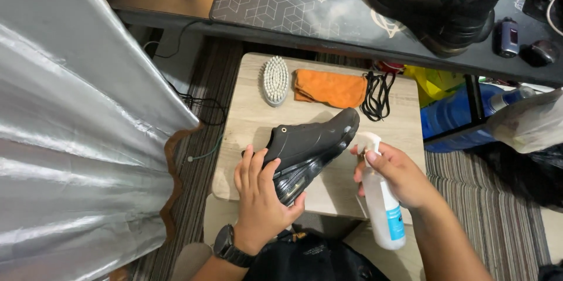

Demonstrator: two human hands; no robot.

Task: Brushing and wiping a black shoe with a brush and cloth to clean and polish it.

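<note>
Below, seen from a head camera, two bare hands work over a small pale wooden table [252, 122]. The left hand [261, 199], with a dark wristwatch [230, 247], grips the heel of a black sneaker [311, 149], holding it tilted with its toe raised above the tabletop. The right hand [394, 175] is wrapped around a white spray bottle [384, 210], forefinger on the trigger, nozzle just beside the sneaker's toe. Farther back on the table lie a white-bristled brush [275, 80], a folded orange cloth [329, 87] and black shoelaces [377, 94]. A second black sneaker [431, 2] rests on the dark desk [281, 5] behind.
</note>
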